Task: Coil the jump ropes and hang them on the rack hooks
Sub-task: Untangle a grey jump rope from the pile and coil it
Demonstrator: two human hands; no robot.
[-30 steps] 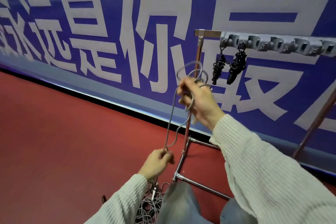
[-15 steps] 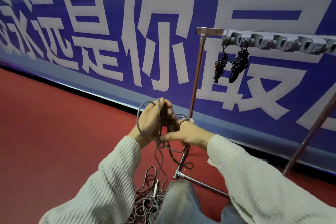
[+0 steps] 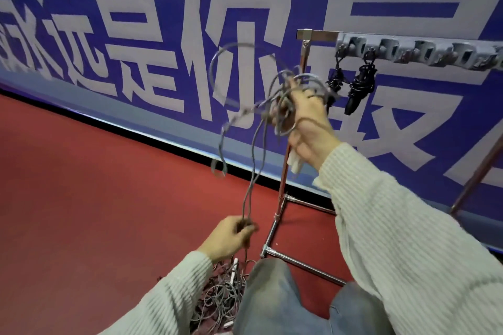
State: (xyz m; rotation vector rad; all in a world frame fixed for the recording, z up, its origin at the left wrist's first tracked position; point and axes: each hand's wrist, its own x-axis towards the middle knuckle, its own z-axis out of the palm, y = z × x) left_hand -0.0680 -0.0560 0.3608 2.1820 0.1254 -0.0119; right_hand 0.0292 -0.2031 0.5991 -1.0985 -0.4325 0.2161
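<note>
A grey jump rope (image 3: 251,128) runs between my two hands. My right hand (image 3: 310,128) is raised in front of the rack post and grips a bundle of its loose loops. Lower down, my left hand (image 3: 228,239) pinches the rope's two hanging strands, which stretch up to the bundle. One big loop swings free to the left of my right hand. The metal rack (image 3: 283,185) carries a row of grey hooks (image 3: 408,53) along its top bar. Two coiled black ropes (image 3: 359,87) hang from the leftmost hooks.
A tangled pile of more ropes (image 3: 220,299) lies on the red floor (image 3: 95,212) by my knees. A blue banner with large white characters (image 3: 163,35) covers the wall behind the rack. The rack's base bars (image 3: 302,264) lie just ahead of my legs.
My hands were together at mid height half a second ago. Now the right has risen with the loops and the left has dropped, drawing the strands taut between them.
</note>
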